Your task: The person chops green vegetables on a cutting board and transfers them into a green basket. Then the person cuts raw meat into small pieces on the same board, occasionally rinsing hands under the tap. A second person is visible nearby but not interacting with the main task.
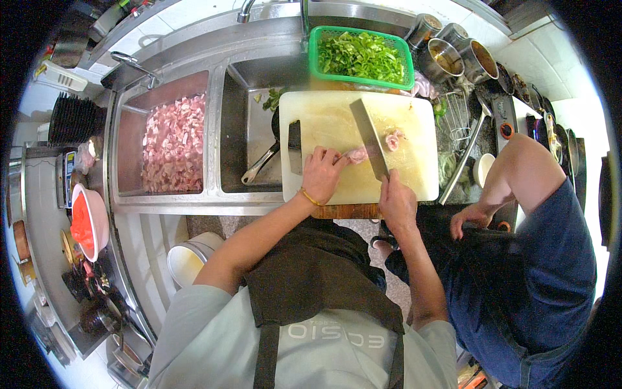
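Note:
My right hand [399, 198] grips the handle of a cleaver [370, 131], its broad blade standing across the middle of a white plastic cutting board [316, 116]. Just left of the blade lies a piece of raw meat [356, 155]. My left hand [321, 174] presses its fingertips on the left end of that meat, holding it against the board. To the right of the blade rests a cut piece of pale pink meat [392, 140]. Beneath the board's front edge shows a wooden block [347, 211].
Chopped raw meat [175, 141] fills much of the left sink basin. A pan handle [260, 164] shows in the middle basin. Behind the board stands a green basket [362, 83] of chopped greens. A whisk [458, 116] lies right. Close on my right is a co-worker's arm [505, 170].

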{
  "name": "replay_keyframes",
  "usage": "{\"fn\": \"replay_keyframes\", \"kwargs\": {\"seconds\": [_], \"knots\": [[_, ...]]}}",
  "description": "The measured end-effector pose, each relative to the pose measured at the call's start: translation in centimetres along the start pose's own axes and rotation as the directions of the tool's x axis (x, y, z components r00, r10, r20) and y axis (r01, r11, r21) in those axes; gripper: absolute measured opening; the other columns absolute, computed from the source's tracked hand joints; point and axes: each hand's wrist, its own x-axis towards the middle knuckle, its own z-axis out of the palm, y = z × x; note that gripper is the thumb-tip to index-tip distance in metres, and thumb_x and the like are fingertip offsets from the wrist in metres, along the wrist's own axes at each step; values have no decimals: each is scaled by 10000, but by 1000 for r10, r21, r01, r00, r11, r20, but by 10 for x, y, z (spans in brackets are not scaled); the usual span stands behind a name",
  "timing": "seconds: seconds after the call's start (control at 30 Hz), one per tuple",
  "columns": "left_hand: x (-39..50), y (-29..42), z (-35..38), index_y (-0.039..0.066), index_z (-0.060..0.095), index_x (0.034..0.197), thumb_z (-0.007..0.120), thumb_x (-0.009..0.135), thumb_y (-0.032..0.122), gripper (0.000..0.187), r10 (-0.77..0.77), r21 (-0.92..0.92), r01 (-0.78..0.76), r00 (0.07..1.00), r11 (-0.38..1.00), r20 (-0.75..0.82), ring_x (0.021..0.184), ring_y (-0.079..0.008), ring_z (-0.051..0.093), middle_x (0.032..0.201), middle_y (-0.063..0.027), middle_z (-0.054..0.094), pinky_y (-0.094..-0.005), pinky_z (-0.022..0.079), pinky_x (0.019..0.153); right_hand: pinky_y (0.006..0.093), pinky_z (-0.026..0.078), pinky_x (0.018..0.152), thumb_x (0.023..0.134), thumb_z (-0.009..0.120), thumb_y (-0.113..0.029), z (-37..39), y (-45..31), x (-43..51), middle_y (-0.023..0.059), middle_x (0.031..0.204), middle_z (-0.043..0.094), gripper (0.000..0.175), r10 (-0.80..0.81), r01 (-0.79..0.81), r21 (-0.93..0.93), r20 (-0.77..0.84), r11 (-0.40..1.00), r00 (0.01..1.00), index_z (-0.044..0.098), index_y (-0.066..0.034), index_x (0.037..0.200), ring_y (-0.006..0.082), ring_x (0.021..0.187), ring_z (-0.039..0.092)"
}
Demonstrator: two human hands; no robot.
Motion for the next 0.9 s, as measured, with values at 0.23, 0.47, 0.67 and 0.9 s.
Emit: {"fn": "replay_keyframes", "kwargs": {"seconds": [0.23, 0.47, 0.67, 0.9], "knots": [[-3, -5, 4, 175, 686, 1009, 639, 739, 133, 277, 17, 30, -18, 999, 999, 28, 960, -253, 510, 991, -20, 570, -386, 443, 766, 541, 460, 552, 954, 499, -185, 20, -3, 12, 244, 624, 582, 158, 5, -1, -78, 49, 997, 999, 464, -31, 962, 449, 605, 601], [6, -5, -10, 136, 685, 954, 707, 725, 199, 238, 13, -47, -10, 998, 999, 63, 976, -285, 540, 1008, -56, 599, -414, 444, 840, 571, 432, 572, 956, 499, -176, 30, 13, 11, 282, 655, 576, 191, 37, -33, 126, -26, 991, 999, 443, 2, 919, 487, 635, 571], [24, 5, 10, 77, 619, 897, 737, 692, 168, 253, -141, -85, 150, 984, 985, 110, 942, -292, 558, 955, -100, 600, -416, 423, 812, 577, 419, 579, 961, 492, -177, 33, 12, 12, 295, 677, 572, 191, 2, 8, 132, -77, 991, 997, 440, 4, 928, 495, 650, 560], [24, 10, 23, 78, 637, 881, 627, 791, 162, 124, -11, -54, 13, 999, 998, 35, 895, -263, 556, 859, -94, 602, -400, 415, 762, 572, 426, 579, 955, 499, -166, 34, 12, 11, 295, 690, 574, 178, 3, 8, 150, -73, 989, 997, 455, 6, 940, 487, 651, 568]]}}
